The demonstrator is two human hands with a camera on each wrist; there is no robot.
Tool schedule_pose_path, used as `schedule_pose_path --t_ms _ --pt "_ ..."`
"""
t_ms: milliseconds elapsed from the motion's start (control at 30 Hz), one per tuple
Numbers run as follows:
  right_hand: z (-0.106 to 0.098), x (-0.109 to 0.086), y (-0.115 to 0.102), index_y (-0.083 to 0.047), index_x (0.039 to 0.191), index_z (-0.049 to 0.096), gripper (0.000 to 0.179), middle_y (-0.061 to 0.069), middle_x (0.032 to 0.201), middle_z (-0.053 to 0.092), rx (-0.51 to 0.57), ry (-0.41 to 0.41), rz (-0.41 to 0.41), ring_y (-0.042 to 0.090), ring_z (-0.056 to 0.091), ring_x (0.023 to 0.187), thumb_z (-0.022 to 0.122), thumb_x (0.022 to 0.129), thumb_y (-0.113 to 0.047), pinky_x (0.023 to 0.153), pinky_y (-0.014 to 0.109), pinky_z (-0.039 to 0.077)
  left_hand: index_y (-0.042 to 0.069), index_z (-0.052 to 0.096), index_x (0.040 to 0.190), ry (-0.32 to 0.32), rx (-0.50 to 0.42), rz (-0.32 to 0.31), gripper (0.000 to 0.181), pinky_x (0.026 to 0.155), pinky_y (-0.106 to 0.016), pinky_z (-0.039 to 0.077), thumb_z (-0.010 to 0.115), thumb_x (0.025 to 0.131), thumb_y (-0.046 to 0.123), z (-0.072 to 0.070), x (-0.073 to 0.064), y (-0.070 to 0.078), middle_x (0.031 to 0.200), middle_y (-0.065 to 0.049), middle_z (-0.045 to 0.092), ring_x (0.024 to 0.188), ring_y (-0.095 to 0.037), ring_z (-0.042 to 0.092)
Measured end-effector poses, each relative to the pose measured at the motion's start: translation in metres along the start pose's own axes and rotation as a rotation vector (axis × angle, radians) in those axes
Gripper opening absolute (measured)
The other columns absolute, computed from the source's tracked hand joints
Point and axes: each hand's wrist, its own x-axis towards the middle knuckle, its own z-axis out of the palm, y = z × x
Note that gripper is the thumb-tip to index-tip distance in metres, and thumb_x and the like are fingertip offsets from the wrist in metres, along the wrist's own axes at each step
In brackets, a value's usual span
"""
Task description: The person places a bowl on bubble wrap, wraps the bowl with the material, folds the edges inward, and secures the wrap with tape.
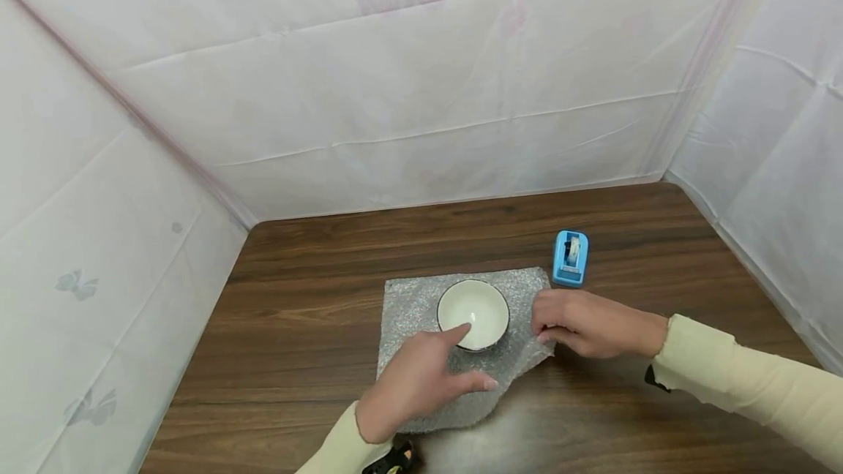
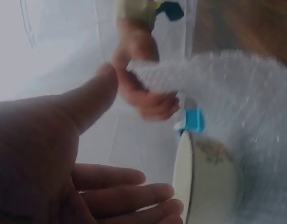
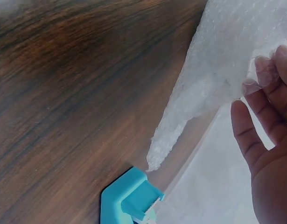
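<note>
A white bowl (image 1: 477, 306) with a dark rim stands upright on a sheet of bubble wrap (image 1: 410, 313). In the left wrist view the bowl's outer side (image 2: 211, 182) carries a small floral print. My left hand (image 1: 421, 379) is at the bowl's near left side, thumb and fingers spread, with fingertips by the rim; whether they touch it I cannot tell. My right hand (image 1: 579, 322) pinches the right edge of the bubble wrap, and that edge is lifted off the table. Bubble wrap (image 3: 222, 60) hangs from its fingertips in the right wrist view.
A blue tape dispenser (image 1: 570, 258) with a roll of tape stands on the wooden table (image 1: 296, 328), just beyond the right hand. White sheeting (image 1: 421, 108) closes off the back and both sides of the table.
</note>
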Motion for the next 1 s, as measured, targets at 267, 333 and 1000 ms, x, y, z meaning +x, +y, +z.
schedule_pose_path --t_ms 267,333,1000 --pt "0.0 0.004 -0.002 -0.029 0.096 0.067 0.018 -0.02 0.091 0.061 0.004 -0.013 0.035 -0.004 0.052 0.088 0.07 0.1 -0.012 0.079 0.019 0.051 0.013 0.06 0.141 0.04 0.037 0.171 0.077 0.091 -0.03 0.058 0.08 0.083 0.061 0.023 0.009 0.011 0.131 0.001 0.073 0.111 -0.014 0.073" --pt "0.0 0.005 -0.003 -0.028 0.096 0.067 0.017 -0.019 0.091 0.061 0.011 -0.012 0.04 -0.004 0.052 0.088 0.069 0.1 -0.011 0.078 0.019 0.051 0.012 0.058 0.144 0.066 0.049 0.199 0.077 0.094 -0.03 0.058 0.081 0.085 0.057 0.028 0.011 0.015 0.135 0.001 0.071 0.115 -0.013 0.071" --pt "0.004 0.005 -0.007 -0.029 0.111 0.072 0.017 -0.02 0.099 0.065 0.068 0.005 0.147 -0.004 0.054 0.091 0.057 0.108 -0.022 0.081 0.022 0.053 0.02 0.08 0.091 0.278 0.001 0.254 0.021 0.066 -0.012 0.049 0.065 0.105 0.025 0.042 0.028 0.025 0.082 0.012 0.076 0.071 0.007 0.06"
